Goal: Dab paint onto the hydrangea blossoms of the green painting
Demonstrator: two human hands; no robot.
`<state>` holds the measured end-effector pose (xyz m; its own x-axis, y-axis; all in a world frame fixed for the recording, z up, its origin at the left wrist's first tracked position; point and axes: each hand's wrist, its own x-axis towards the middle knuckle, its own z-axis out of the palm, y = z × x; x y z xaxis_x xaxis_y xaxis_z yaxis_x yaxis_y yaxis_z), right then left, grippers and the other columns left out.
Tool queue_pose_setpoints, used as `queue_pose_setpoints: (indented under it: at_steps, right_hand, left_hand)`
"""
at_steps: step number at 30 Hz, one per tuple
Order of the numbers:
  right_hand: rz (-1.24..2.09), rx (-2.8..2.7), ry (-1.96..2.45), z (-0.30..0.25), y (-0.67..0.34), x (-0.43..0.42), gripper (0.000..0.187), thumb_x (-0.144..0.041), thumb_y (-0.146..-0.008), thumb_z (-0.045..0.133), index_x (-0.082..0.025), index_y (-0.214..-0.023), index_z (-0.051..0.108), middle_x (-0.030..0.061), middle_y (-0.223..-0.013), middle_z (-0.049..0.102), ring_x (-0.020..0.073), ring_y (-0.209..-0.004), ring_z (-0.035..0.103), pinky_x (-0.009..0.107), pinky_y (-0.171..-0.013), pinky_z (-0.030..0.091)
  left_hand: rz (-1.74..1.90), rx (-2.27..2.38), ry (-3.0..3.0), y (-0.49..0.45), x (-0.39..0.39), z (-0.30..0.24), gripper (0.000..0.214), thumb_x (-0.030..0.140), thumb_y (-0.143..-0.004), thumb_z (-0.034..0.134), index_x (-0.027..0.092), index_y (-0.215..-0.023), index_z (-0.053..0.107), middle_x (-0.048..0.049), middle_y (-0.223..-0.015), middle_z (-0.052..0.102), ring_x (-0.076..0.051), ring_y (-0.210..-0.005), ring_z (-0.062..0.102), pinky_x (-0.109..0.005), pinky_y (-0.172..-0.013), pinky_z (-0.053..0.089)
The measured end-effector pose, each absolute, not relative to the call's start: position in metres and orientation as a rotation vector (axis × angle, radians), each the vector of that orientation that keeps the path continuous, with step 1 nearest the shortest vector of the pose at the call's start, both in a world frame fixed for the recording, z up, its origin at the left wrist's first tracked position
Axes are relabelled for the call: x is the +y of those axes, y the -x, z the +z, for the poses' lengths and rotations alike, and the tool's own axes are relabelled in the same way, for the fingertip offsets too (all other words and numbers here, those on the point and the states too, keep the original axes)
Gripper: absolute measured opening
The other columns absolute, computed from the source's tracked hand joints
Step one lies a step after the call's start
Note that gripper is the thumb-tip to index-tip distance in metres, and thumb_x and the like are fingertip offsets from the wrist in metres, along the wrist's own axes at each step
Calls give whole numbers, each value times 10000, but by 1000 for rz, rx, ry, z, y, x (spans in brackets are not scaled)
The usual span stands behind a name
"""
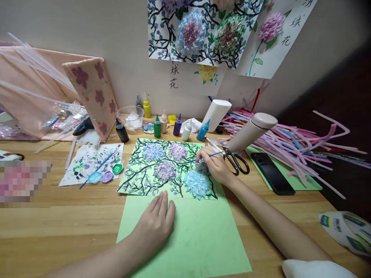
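Note:
A flower painting (166,168) with blue and purple puffy blooms and dark branches lies on a green sheet (185,239) on the wooden table. My right hand (214,166) pinches a thin blue paintbrush (211,155) and rests at the painting's right edge, the brush tip pointing left over the flowers. My left hand (156,222) lies flat, fingers together and stretched out, on the green sheet just below the painting's lower edge, holding nothing.
Paint bottles (158,125) stand in a row behind the painting. A paint-smeared paper (92,162) with a second brush lies left. Scissors (236,160), a beige cylinder (251,131), a black phone (272,173) and a pile of pink straws (292,143) sit right. Artworks hang on the wall.

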<state>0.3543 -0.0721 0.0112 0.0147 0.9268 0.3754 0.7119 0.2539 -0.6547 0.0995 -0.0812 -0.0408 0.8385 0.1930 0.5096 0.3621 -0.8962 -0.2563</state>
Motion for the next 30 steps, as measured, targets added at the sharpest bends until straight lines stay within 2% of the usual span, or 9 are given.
queue_pose_setpoints:
  at_steps: [30]
  right_hand:
    - [355, -1812, 1501, 18, -355, -74, 366, -289, -943, 254, -199, -694, 507, 23, -732, 552, 165, -740, 500, 314, -730, 359]
  left_hand:
    - [-706, -426, 2686, -101, -81, -40, 270, 36, -731, 371, 60, -920, 563, -220, -997, 629, -268, -973, 598, -390, -835, 469]
